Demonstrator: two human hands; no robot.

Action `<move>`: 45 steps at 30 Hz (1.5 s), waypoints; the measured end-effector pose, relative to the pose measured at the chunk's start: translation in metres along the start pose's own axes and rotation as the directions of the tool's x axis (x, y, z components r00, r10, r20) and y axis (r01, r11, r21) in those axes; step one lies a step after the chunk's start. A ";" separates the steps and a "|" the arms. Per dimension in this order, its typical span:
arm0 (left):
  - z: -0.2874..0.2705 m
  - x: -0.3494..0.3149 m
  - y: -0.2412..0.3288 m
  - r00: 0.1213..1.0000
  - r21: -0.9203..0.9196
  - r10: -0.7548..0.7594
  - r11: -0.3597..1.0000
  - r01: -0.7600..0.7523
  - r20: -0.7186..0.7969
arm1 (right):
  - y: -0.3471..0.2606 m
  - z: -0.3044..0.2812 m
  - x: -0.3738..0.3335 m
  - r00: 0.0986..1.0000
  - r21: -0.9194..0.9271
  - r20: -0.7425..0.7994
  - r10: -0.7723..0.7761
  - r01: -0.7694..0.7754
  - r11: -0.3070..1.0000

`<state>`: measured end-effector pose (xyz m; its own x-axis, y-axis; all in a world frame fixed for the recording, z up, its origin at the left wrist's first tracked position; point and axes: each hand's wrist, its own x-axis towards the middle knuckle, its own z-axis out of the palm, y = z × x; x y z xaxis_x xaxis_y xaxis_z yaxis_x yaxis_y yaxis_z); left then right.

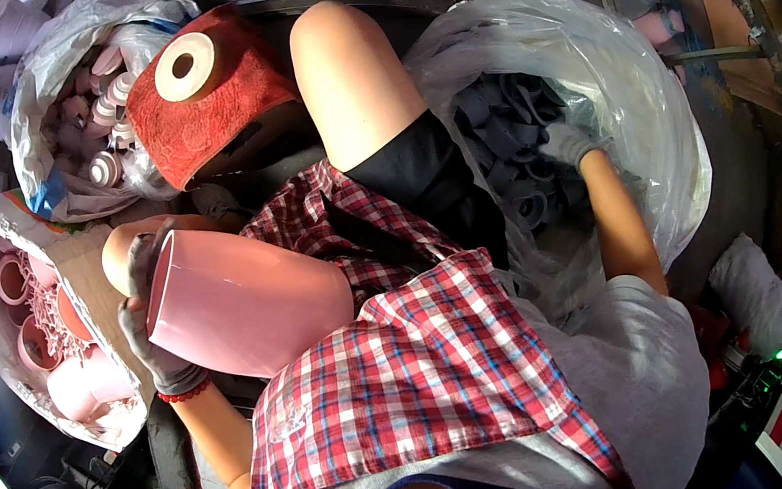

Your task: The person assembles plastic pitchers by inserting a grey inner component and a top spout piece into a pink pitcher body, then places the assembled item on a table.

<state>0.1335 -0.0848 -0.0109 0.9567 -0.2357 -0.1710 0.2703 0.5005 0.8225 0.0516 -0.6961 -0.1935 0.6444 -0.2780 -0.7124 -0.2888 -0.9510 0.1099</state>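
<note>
My left hand (148,333), in a grey work glove, grips the rim of a large glossy pink plastic pot (248,301). The pot lies on its side across my lap, its mouth toward the left and its base against my checked apron (400,375). Over on the right, my right hand (566,144), gloved too, reaches down into a big clear plastic bag (647,95). It touches a heap of dark grey plastic parts (512,140), some of them ring-shaped. Its fingertips are partly hidden among the parts, so whether it grasps one is unclear.
At the left, a lined cardboard box (95,279) holds pink cups (78,382) and shredded filler. Behind it, a white bag (46,63) holds pink and white round pieces. A tape roll (186,67) sits on a red cloth (251,88). My bent knee (343,59) rises between the containers.
</note>
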 end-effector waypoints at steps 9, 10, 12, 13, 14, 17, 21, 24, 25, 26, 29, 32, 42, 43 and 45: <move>-0.013 -0.027 0.013 0.986 0.216 0.053 0.972 -0.088 0.160 | 0.001 0.121 0.068 0.999 -0.233 -0.006 -0.032 0.030 0.972; -0.015 -0.026 0.015 0.975 0.252 0.076 0.959 -0.128 0.207 | 0.010 0.136 0.072 0.997 -0.225 -0.075 -0.001 -0.016 0.974; -0.013 -0.029 0.016 0.964 0.317 0.128 0.927 -0.199 0.232 | -0.006 0.113 0.071 0.979 -0.094 0.161 0.124 -0.110 0.989; -0.013 -0.022 0.017 0.958 0.316 0.137 0.924 -0.215 0.252 | 0.011 0.129 0.070 0.992 -0.165 0.119 0.052 -0.032 0.986; -0.016 -0.028 0.015 0.973 0.331 0.126 0.925 -0.186 0.195 | -0.002 0.113 0.060 0.985 -0.199 0.103 -0.139 0.158 0.967; 0.011 -0.016 0.028 0.979 0.315 0.132 0.932 -0.176 0.155 | -0.017 0.085 0.017 0.997 0.046 -0.025 0.075 -0.074 0.996; 0.022 -0.004 0.031 0.947 0.394 0.229 0.867 -0.303 0.224 | 0.005 0.061 -0.006 0.987 0.021 -0.147 -0.062 0.065 0.998; 0.025 -0.004 0.023 0.945 0.376 0.186 0.883 -0.280 0.268 | 0.021 0.032 -0.012 0.914 0.251 -0.393 -0.098 0.209 0.945; 0.028 -0.004 0.019 0.943 0.368 0.179 0.887 -0.279 0.282 | 0.025 0.018 -0.019 0.873 0.369 -0.485 -0.057 0.263 0.891; 0.029 -0.004 0.012 0.940 0.336 0.176 0.901 -0.273 0.291 | 0.008 -0.012 -0.037 0.835 0.403 -0.550 -0.029 0.295 0.866; 0.032 -0.001 0.009 0.925 0.349 0.219 0.879 -0.325 0.309 | -0.040 -0.098 -0.082 0.706 0.622 -0.706 0.061 0.576 0.531; 0.040 0.002 0.007 0.922 0.437 0.234 0.826 -0.356 0.308 | -0.113 -0.179 -0.138 0.500 0.373 -0.855 -0.141 0.780 0.502; 0.061 -0.023 0.013 0.885 0.616 0.344 0.636 -0.466 0.314 | -0.301 -0.249 -0.221 0.393 0.619 -0.627 -0.672 0.776 -0.124; 0.063 -0.024 0.011 0.885 0.534 0.358 0.706 -0.465 0.297 | -0.302 -0.250 -0.224 0.417 0.627 -0.595 -0.687 0.775 -0.073; 0.065 -0.026 0.009 0.891 0.463 0.363 0.762 -0.452 0.273 | -0.308 -0.251 -0.228 0.460 0.636 -0.526 -0.715 0.771 0.027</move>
<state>0.1040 -0.1277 0.0363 0.9209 -0.2559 0.2939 -0.2766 0.1020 0.9555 0.1715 -0.3737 0.1094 0.8755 0.4814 -0.0412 0.0384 -0.1542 -0.9873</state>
